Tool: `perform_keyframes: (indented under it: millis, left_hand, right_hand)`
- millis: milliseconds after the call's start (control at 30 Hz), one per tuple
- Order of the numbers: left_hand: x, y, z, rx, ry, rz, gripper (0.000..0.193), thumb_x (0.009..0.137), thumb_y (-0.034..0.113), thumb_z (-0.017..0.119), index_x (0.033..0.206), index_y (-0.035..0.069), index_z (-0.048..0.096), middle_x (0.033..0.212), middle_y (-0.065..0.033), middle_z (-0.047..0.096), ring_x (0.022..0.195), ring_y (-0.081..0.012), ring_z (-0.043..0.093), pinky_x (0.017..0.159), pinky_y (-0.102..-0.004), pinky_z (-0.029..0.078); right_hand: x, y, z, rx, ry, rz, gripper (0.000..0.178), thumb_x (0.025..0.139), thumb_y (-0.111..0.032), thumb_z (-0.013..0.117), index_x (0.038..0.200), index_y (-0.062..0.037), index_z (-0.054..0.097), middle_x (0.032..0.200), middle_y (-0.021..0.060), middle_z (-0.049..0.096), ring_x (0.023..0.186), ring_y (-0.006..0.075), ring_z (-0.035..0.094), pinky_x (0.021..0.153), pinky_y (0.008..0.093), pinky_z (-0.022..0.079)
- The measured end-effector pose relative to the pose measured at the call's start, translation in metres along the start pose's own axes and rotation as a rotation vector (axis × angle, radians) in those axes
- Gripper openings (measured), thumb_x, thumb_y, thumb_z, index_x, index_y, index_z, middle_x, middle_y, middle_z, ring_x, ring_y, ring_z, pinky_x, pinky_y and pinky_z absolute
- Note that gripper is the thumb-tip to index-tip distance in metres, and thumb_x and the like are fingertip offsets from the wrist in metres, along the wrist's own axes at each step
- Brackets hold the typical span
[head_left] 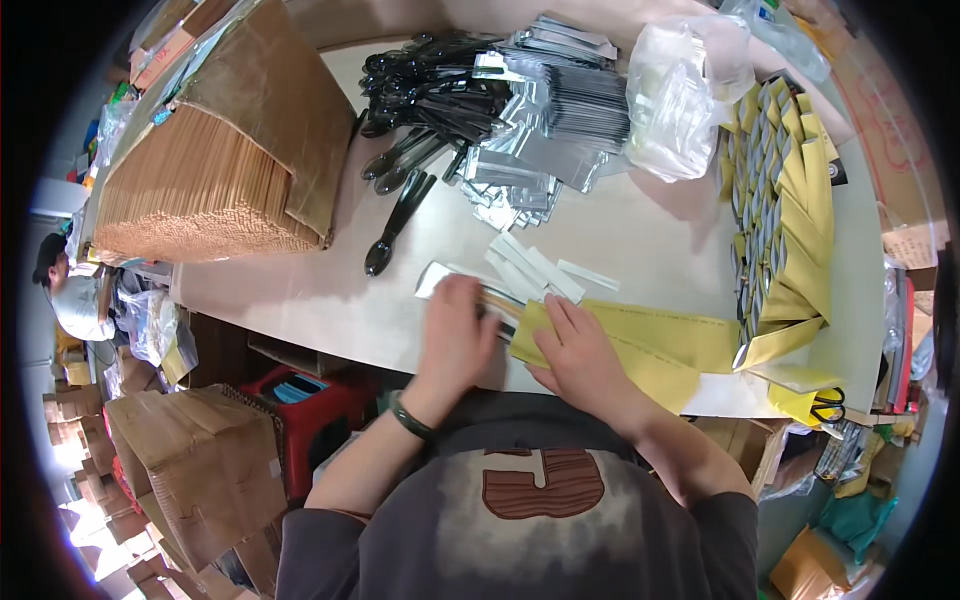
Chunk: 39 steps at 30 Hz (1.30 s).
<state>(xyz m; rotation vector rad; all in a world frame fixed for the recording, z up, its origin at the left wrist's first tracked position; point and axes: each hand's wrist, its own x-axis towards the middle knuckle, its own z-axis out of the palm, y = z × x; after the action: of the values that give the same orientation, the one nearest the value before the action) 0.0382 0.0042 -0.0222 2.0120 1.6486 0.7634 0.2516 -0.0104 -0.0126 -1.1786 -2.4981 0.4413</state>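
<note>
My left hand (458,330) has its fingers closed, somewhat blurred, around a small bundle at the near table edge. A silver packet (432,277) sticks out on its far left side, and thin tan and black parts show to its right. My right hand (582,355) grips the left end of a yellow packaging strip (660,325), fingers on top and thumb at the near edge. This strip runs right to a folded yellow stack (790,220). Just beyond my hands lie several white paper strips (535,268). A few black plastic spoons (398,222) lie farther left.
A cardboard box (270,90) packed with thin wooden sticks (200,205) stands at left. More black spoons (430,90), silver packets (580,105) and a clear plastic bag (680,95) fill the back. Scissors (828,405) lie at the right edge. A person (80,300) is far left.
</note>
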Motion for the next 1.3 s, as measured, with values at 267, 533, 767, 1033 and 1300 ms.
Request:
perform_keyframes:
  millis: [267,533,767,1033,1300]
  left_hand:
    - [0.008,0.017,-0.041,0.3,-0.145,0.4,0.068,0.072,0.025,0.081,0.131,0.009,0.052,0.123,-0.019,0.055,0.112,-0.0356,0.058,0.092,-0.0395,0.05]
    - [0.008,0.005,-0.044,-0.048,-0.37,-0.157,0.046,0.07,0.022,0.079,0.106,0.003,0.057,0.089,-0.0131,0.064,0.082,-0.0302,0.065,0.072,-0.0392,0.052]
    - [-0.007,0.043,0.021,-0.76,-0.757,0.28,0.061,0.074,0.009,0.073,0.131,0.002,0.053,0.118,-0.0139,0.062,0.111,-0.0231,0.061,0.097,-0.0356,0.048]
    - [-0.007,0.002,-0.021,0.037,-0.26,-0.001,0.052,0.07,0.013,0.08,0.117,0.004,0.059,0.102,-0.0146,0.064,0.091,-0.0335,0.065,0.08,-0.0378,0.053]
    - [0.004,-0.007,-0.052,0.118,-0.533,0.149,0.067,0.064,0.03,0.088,0.121,0.008,0.059,0.104,-0.0129,0.062,0.094,-0.0338,0.063,0.079,-0.0405,0.052]
  right_hand:
    - [0.013,-0.003,-0.027,0.093,-0.013,-0.06,0.044,0.07,-0.016,0.075,0.113,-0.013,0.065,0.117,0.0193,0.057,0.108,0.0368,0.057,0.092,0.0441,0.047]
    - [-0.026,0.126,-0.128,-0.36,0.24,0.142,0.016,0.079,-0.021,0.078,0.077,-0.0063,0.071,0.108,0.0152,0.06,0.1,0.0307,0.059,0.08,0.0414,0.049]
    - [-0.019,0.053,-0.041,-0.054,-0.084,-0.103,0.043,0.074,-0.032,0.081,0.104,-0.0066,0.064,0.128,0.0177,0.055,0.11,0.0348,0.057,0.091,0.0434,0.049]
    - [-0.006,0.02,-0.011,0.021,-0.156,0.585,0.027,0.09,-0.031,0.062,0.082,-0.0056,0.064,0.074,0.0157,0.066,0.073,0.0372,0.065,0.066,0.0488,0.051]
    - [0.006,0.011,0.01,0.178,-0.169,0.585,0.019,0.084,-0.025,0.062,0.079,-0.0065,0.065,0.071,0.0162,0.065,0.07,0.0385,0.064,0.067,0.0491,0.051]
